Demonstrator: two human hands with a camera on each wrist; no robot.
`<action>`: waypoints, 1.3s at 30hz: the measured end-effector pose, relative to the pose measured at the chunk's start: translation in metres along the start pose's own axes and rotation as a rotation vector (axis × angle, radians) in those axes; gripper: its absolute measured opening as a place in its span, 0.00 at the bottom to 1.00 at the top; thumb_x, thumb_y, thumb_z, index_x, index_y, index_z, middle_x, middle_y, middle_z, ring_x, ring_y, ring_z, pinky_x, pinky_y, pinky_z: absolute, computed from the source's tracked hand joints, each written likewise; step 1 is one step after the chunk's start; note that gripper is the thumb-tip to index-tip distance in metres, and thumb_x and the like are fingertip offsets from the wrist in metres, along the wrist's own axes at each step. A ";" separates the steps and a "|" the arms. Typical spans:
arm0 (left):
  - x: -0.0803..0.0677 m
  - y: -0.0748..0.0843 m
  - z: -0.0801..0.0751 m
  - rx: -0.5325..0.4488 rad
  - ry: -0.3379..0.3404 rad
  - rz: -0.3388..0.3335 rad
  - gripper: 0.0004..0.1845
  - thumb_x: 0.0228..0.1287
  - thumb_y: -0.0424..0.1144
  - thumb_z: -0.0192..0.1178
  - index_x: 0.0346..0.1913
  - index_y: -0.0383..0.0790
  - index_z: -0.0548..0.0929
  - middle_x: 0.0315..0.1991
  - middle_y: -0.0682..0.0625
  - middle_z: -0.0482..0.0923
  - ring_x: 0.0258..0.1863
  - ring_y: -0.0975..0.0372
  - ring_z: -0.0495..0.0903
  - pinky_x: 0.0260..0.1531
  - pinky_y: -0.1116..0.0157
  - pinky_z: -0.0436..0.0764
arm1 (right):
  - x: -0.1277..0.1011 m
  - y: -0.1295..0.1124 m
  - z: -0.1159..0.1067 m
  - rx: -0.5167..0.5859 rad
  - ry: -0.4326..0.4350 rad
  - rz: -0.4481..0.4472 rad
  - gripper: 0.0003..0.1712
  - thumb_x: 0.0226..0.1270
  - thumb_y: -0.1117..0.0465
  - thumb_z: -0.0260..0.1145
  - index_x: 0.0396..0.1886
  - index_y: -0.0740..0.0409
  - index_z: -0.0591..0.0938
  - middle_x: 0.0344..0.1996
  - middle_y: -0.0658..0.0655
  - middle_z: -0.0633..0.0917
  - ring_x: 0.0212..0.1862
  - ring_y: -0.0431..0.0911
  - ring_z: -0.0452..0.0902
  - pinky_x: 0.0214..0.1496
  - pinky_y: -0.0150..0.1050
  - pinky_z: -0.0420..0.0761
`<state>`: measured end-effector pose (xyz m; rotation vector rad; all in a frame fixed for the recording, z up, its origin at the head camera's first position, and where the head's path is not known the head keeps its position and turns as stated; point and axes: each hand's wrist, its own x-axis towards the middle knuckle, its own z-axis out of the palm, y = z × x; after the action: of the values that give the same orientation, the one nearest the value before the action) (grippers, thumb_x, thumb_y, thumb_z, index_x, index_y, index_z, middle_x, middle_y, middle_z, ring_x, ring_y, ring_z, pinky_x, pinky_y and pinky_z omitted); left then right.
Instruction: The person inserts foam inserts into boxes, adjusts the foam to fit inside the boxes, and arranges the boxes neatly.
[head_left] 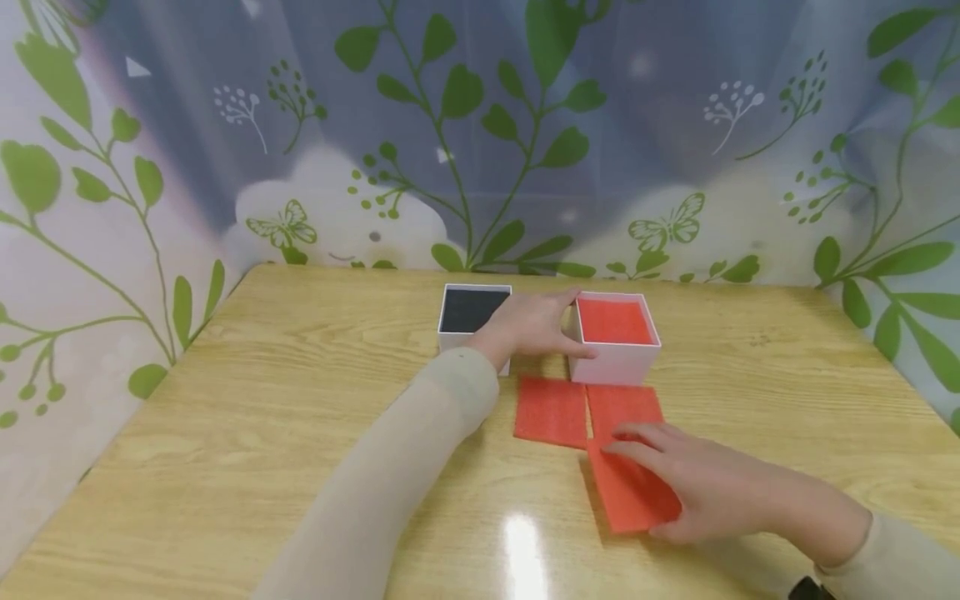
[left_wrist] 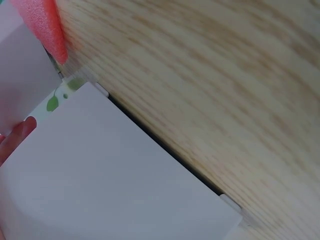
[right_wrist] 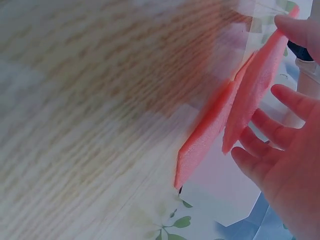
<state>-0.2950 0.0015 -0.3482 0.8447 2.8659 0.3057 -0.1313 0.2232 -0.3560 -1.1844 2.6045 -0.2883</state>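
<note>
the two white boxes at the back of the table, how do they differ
The left box has a black inside, while the right box has a red lining. The left box is partly hidden behind the left hand, while the right box shows its whole front wall. The left hand's thumb rests on the right box's near corner; whether it also touches the left box is unclear. Both are white, square, open-topped and stand upright on the wooden table.

Glossy wood-grain table (head_left: 225,433), matt red foam sheets (head_left: 551,412), smooth white boxes (head_left: 615,362).
</note>
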 end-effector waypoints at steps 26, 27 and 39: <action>0.002 0.001 0.002 0.016 0.013 0.004 0.56 0.44 0.78 0.51 0.74 0.53 0.49 0.67 0.57 0.62 0.59 0.62 0.69 0.52 0.62 0.71 | 0.003 0.006 -0.005 -0.045 0.077 -0.022 0.46 0.49 0.49 0.73 0.68 0.50 0.64 0.63 0.57 0.66 0.60 0.52 0.66 0.52 0.51 0.74; 0.002 0.001 0.002 0.015 0.012 0.004 0.56 0.44 0.78 0.51 0.74 0.53 0.49 0.67 0.57 0.62 0.59 0.62 0.69 0.52 0.62 0.71 | 0.003 0.006 -0.006 -0.046 0.076 -0.018 0.46 0.49 0.49 0.73 0.68 0.49 0.64 0.63 0.57 0.66 0.60 0.52 0.66 0.52 0.50 0.74; 0.001 0.001 0.002 0.026 0.011 0.000 0.56 0.44 0.78 0.51 0.74 0.53 0.49 0.67 0.57 0.62 0.58 0.63 0.70 0.50 0.63 0.72 | 0.004 0.007 -0.010 -0.052 0.114 -0.015 0.47 0.47 0.53 0.75 0.68 0.51 0.64 0.63 0.57 0.66 0.61 0.53 0.64 0.53 0.50 0.74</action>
<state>-0.2952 0.0028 -0.3497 0.8503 2.8867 0.2743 -0.1420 0.2254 -0.3488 -1.2392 2.7171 -0.3016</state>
